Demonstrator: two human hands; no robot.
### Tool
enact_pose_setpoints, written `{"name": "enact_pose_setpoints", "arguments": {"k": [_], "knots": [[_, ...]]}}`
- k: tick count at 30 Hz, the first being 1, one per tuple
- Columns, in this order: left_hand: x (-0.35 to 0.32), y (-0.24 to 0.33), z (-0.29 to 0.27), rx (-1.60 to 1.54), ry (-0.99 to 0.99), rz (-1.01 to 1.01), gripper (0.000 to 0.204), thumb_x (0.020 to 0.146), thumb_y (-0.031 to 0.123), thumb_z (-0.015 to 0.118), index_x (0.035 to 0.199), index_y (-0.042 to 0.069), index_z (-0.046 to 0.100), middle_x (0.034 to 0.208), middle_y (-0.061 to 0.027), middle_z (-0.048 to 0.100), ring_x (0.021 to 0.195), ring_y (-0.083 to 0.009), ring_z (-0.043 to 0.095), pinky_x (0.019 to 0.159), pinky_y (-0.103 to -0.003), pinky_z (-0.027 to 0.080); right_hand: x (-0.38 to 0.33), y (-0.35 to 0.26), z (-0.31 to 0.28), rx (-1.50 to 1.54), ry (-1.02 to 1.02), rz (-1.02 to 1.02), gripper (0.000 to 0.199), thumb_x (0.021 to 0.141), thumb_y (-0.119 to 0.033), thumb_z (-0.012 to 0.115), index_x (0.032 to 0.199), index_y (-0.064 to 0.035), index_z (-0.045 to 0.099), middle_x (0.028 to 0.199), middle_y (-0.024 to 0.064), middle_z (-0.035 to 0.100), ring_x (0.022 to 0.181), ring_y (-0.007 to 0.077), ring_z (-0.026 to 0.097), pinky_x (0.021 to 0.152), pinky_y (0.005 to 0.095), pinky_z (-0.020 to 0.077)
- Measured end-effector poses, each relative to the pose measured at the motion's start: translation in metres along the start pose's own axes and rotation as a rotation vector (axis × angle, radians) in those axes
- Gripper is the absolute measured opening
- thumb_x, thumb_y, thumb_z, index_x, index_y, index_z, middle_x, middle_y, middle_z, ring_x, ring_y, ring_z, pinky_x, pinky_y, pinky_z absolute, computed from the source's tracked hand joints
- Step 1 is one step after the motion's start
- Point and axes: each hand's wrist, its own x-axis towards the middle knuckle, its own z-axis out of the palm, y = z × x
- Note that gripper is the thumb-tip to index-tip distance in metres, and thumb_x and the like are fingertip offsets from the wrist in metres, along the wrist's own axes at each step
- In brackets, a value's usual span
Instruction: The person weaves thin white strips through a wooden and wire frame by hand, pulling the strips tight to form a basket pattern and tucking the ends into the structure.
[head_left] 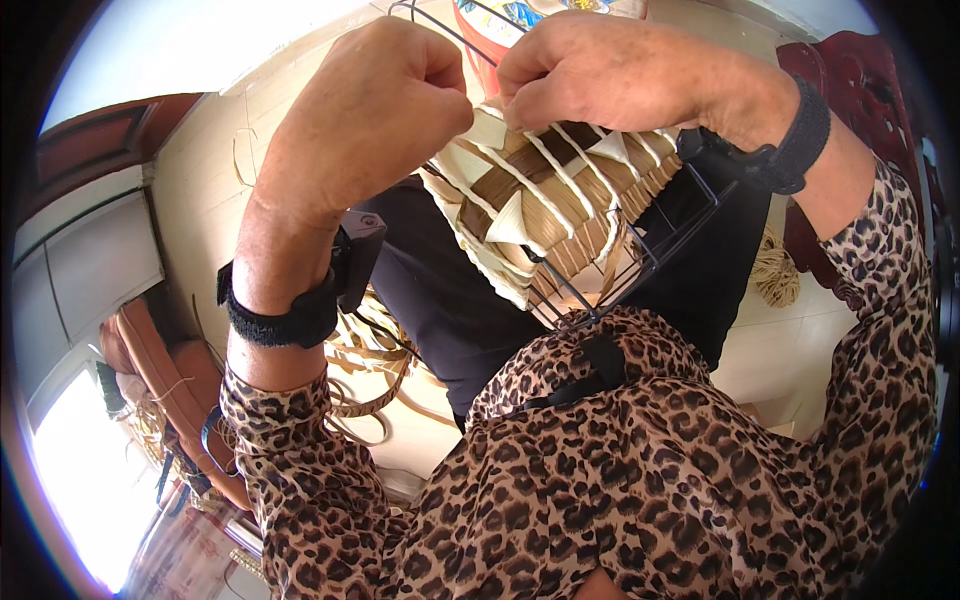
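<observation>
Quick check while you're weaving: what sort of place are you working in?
Probably a room in a home used for hand weaving. Both hands, left hand and right hand, work pale strips onto a wire frame on the lap; loose straw strips lie on the tiled floor, beside a window.

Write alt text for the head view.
Two bare hands, left hand and right hand, pinch pale flat straw strips woven over a black wire frame held on the lap. Both wrists wear black straps; leopard-print sleeves fill the foreground.
</observation>
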Motion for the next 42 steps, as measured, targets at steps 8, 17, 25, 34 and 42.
{"name": "enact_pose_setpoints", "arguments": {"k": [8,17,25,34,42], "knots": [[-0.001,0.006,0.004,0.009,-0.034,0.03,0.013,0.07,0.012,0.062,0.07,-0.001,0.06,0.059,0.0001,0.052,0.058,-0.0068,0.048,0.057,-0.023,0.039,-0.002,0.004,0.001,-0.012,-0.011,0.004,0.033,0.087,-0.028,0.05,0.096,0.0023,0.061,0.085,0.0125,0.062,0.082,0.0199,0.057,0.074,0.0327,0.0438],[0.006,0.004,0.006,-0.054,-0.137,0.035,0.014,0.073,0.011,0.067,0.077,-0.002,0.065,0.066,-0.0032,0.06,0.063,-0.0095,0.054,0.062,-0.025,0.044,-0.003,0.006,0.0,0.013,0.029,-0.042,0.031,0.087,-0.026,0.055,0.098,0.0014,0.062,0.087,0.0133,0.063,0.082,0.0208,0.057,0.075,0.0324,0.0441],[0.004,0.003,0.009,-0.041,-0.177,0.086,0.013,0.073,0.01,0.069,0.082,0.002,0.066,0.071,-0.0025,0.063,0.07,-0.011,0.055,0.067,-0.027,0.044,-0.009,0.018,0.001,0.039,0.082,-0.206,0.027,0.084,-0.025,0.06,0.089,0.0006,0.064,0.076,0.0097,0.063,0.071,0.0179,0.056,0.066,0.0316,0.0432],[-0.01,-0.012,0.007,-0.074,0.036,0.015,0.015,0.077,0.016,0.066,0.085,0.005,0.066,0.076,0.0007,0.062,0.076,-0.0094,0.054,0.072,-0.027,0.044,-0.003,0.017,0.0,0.028,0.107,-0.146,0.026,0.084,-0.024,0.06,0.09,0.0006,0.064,0.075,0.0085,0.063,0.068,0.0165,0.056,0.063,0.0303,0.0439],[-0.002,-0.013,0.014,-0.154,-0.018,0.158,0.003,0.076,0.003,0.066,0.079,0.004,0.066,0.078,-0.001,0.063,0.076,-0.0091,0.056,0.071,-0.026,0.045,0.002,0.01,-0.005,0.051,0.047,-0.058,0.024,0.083,-0.022,0.06,0.091,-0.0001,0.065,0.078,0.0081,0.065,0.071,0.0154,0.058,0.064,0.0299,0.0449]]}}
